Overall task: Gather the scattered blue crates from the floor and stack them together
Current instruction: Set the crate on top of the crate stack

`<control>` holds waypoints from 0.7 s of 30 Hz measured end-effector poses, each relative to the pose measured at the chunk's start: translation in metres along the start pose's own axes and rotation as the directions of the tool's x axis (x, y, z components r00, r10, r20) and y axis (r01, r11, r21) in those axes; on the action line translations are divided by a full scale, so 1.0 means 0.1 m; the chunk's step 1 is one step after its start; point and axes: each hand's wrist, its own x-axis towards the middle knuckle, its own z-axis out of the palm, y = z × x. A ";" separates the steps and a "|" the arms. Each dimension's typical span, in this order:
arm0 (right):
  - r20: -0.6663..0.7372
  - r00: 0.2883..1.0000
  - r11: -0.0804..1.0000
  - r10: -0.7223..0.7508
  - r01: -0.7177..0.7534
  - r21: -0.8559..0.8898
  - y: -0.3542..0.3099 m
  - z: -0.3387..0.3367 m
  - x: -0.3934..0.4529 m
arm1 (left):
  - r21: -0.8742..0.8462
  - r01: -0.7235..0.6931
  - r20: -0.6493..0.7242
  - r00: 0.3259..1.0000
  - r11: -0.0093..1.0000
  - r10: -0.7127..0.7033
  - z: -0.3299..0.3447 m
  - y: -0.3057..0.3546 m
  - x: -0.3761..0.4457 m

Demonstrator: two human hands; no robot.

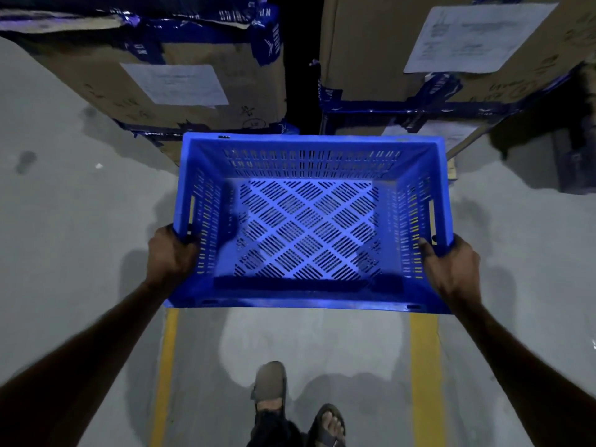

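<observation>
Both arms were bare to the edge of view, with no sleeves, watch or rings showing. The feet wore open-toed sandals (327,425) with broad straps, below dark trousers (274,429).

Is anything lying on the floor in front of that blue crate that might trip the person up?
Both hands, left and right, already grip the blue crate. The grey floor near the feet looks bare. Straight ahead stand taped cardboard boxes, with a dark gap between them. No other crates or stack are in view.
</observation>
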 end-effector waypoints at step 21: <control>-0.031 0.997 0.997 0.066 -0.067 -0.025 -0.02 0.00 0.00 | 0.020 -0.030 -0.045 0.999 0.999 0.031 0.02 0.08 -0.04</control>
